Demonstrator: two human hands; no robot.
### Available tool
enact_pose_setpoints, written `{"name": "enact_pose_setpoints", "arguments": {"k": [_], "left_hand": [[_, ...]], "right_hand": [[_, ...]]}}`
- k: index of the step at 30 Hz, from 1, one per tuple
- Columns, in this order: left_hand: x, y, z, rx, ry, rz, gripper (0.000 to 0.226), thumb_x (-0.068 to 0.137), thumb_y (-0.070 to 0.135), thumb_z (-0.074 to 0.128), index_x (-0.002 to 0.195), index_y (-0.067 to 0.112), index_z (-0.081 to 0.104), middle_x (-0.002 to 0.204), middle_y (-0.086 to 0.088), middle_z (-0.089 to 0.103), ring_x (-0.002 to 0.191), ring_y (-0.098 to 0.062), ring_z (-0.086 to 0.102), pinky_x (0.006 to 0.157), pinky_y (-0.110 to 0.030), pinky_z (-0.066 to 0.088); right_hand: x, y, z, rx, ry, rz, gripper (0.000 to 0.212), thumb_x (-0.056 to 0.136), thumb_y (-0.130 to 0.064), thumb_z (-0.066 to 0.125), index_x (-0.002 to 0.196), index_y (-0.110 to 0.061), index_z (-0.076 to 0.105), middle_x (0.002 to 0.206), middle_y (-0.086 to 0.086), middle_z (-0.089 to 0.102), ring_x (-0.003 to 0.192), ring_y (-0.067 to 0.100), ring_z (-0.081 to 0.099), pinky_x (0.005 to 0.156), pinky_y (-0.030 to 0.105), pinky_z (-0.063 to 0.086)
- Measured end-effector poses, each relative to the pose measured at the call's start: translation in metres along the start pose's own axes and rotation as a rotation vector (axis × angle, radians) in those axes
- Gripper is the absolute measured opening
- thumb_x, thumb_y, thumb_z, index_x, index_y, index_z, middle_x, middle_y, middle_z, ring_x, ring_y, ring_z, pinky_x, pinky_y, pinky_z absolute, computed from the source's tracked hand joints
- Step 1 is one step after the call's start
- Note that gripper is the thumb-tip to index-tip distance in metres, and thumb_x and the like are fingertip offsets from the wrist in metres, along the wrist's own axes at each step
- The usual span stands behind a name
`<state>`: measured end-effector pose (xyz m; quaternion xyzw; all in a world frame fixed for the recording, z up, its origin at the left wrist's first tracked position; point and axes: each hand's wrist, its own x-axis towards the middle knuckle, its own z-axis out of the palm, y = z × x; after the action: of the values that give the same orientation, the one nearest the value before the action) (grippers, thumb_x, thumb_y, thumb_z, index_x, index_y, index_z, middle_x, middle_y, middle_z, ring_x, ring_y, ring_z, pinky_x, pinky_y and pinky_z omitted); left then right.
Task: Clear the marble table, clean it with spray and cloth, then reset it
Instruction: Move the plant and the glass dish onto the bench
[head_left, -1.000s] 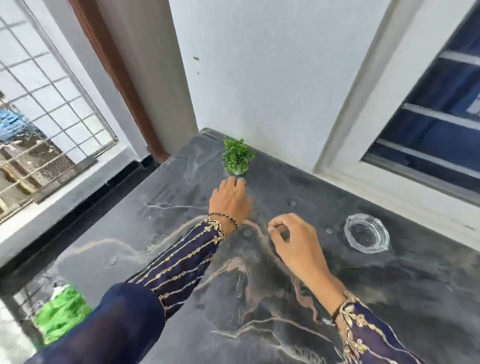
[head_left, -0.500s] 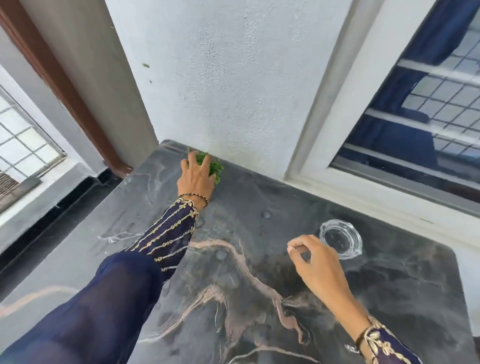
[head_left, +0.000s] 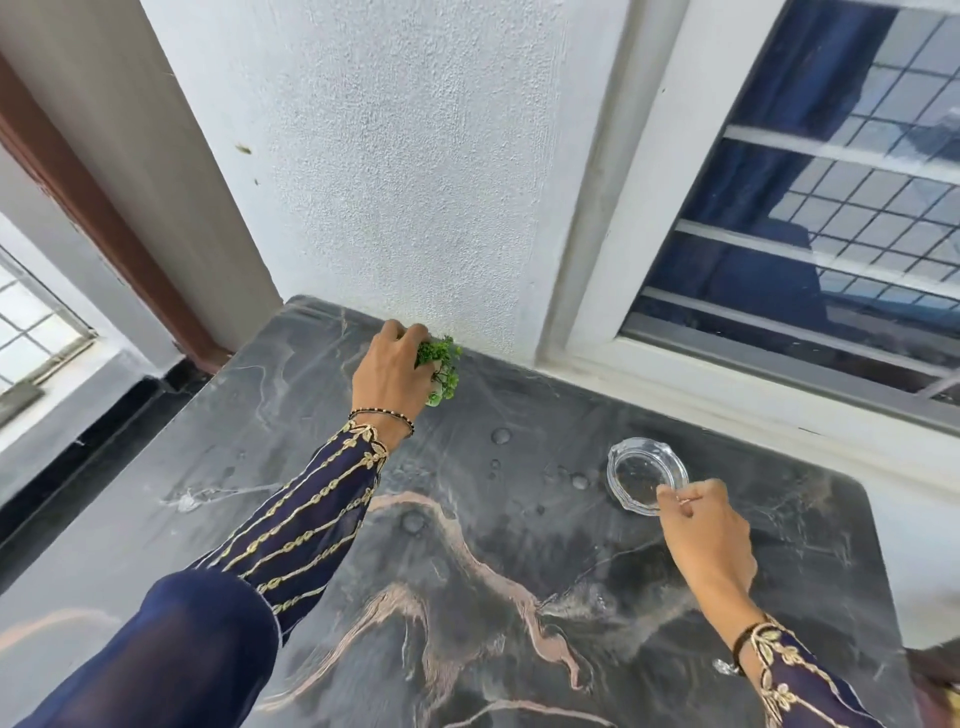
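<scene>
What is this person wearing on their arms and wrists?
Both arms wear dark navy sleeves, sheer on the upper left arm, with gold leaf-and-vine embroidery in rows toward the cuffs. The left hand has a thin black-and-gold beaded bracelet at the wrist. The right hand has a dark band at the wrist and what looks like a ring.

A home: marble table (head_left: 467, 597) beside grilled window (head_left: 831, 208).

Small green plant (head_left: 440, 366), frame centre: pot nearly all hidden behind left hand (head_left: 392, 370); only a pale sliver showing at lower right of hand. Glass dish (head_left: 644, 474): near rim covered by right hand (head_left: 706, 535) fingers; grip unclear. Marble table (head_left: 467, 597) cut off at bottom edge. Window (head_left: 831, 208) cut off at right.
</scene>
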<state>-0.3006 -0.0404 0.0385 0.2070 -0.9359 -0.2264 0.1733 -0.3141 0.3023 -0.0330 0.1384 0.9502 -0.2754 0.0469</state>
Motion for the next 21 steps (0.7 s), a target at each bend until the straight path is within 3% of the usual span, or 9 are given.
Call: {"name": "enact_pose_setpoints", "arguments": {"k": [3, 5, 7, 10, 13, 15, 21], "left_hand": [[-0.01, 0.016, -0.004, -0.052, 0.028, 0.048, 0.025, 0.084, 0.021, 0.066, 0.107, 0.011, 0.063, 0.102, -0.008, 0.056, 0.091, -0.027, 0.056, 0.065, -0.036, 0.047], [-0.018, 0.025, -0.006, -0.079, 0.04, 0.082, 0.023, 0.084, 0.022, 0.067, 0.105, 0.014, 0.063, 0.099, -0.006, 0.056, 0.086, -0.025, 0.056, 0.062, -0.032, 0.044], [-0.028, 0.033, -0.006, -0.103, 0.027, 0.127, 0.023, 0.083, 0.022, 0.068, 0.104, 0.015, 0.064, 0.099, -0.004, 0.056, 0.083, -0.022, 0.056, 0.062, -0.032, 0.043], [-0.044, 0.04, -0.003, -0.116, -0.004, 0.184, 0.023, 0.082, 0.023, 0.07, 0.104, 0.015, 0.065, 0.099, -0.001, 0.057, 0.077, -0.017, 0.051, 0.062, -0.029, 0.041], [-0.06, 0.046, 0.0, -0.118, -0.044, 0.233, 0.024, 0.081, 0.022, 0.072, 0.103, 0.014, 0.066, 0.095, -0.002, 0.056, 0.068, -0.014, 0.041, 0.06, -0.026, 0.037], [-0.072, 0.05, 0.002, -0.116, -0.079, 0.262, 0.024, 0.081, 0.022, 0.073, 0.104, 0.015, 0.066, 0.094, -0.001, 0.056, 0.064, -0.014, 0.041, 0.058, -0.027, 0.04], [-0.112, 0.065, 0.01, -0.17, -0.188, 0.299, 0.023, 0.081, 0.023, 0.073, 0.102, 0.019, 0.067, 0.094, 0.003, 0.056, 0.066, -0.018, 0.056, 0.061, -0.037, 0.055]], "right_hand": [[0.006, 0.007, 0.0, 0.08, -0.01, 0.129, 0.03, 0.095, -0.044, 0.066, 0.104, -0.017, 0.054, 0.089, 0.003, 0.066, 0.087, 0.029, 0.061, 0.077, 0.041, 0.049], [0.01, 0.009, 0.002, 0.183, -0.04, 0.198, 0.038, 0.09, -0.044, 0.072, 0.108, -0.015, 0.056, 0.091, 0.011, 0.071, 0.086, 0.034, 0.07, 0.081, 0.05, 0.058], [0.015, 0.009, 0.004, 0.242, -0.052, 0.223, 0.04, 0.088, -0.039, 0.074, 0.108, -0.008, 0.061, 0.085, 0.014, 0.073, 0.074, 0.034, 0.073, 0.078, 0.054, 0.062], [0.023, 0.008, 0.009, 0.253, -0.084, 0.189, 0.031, 0.092, -0.027, 0.07, 0.104, 0.001, 0.065, 0.079, 0.015, 0.074, 0.054, 0.025, 0.071, 0.062, 0.044, 0.065], [0.023, 0.005, 0.009, 0.232, -0.122, 0.151, 0.022, 0.097, -0.019, 0.059, 0.11, -0.001, 0.059, 0.082, 0.015, 0.074, 0.047, 0.014, 0.067, 0.045, 0.025, 0.049], [0.016, 0.007, 0.005, 0.228, -0.135, 0.154, 0.016, 0.099, -0.018, 0.055, 0.11, -0.007, 0.054, 0.076, 0.01, 0.075, 0.046, 0.01, 0.066, 0.049, 0.023, 0.042], [-0.029, 0.049, -0.015, 0.293, -0.191, 0.138, 0.003, 0.097, -0.018, 0.057, 0.097, -0.016, 0.055, 0.057, 0.002, 0.073, 0.043, 0.005, 0.064, 0.06, 0.03, 0.05]]}}
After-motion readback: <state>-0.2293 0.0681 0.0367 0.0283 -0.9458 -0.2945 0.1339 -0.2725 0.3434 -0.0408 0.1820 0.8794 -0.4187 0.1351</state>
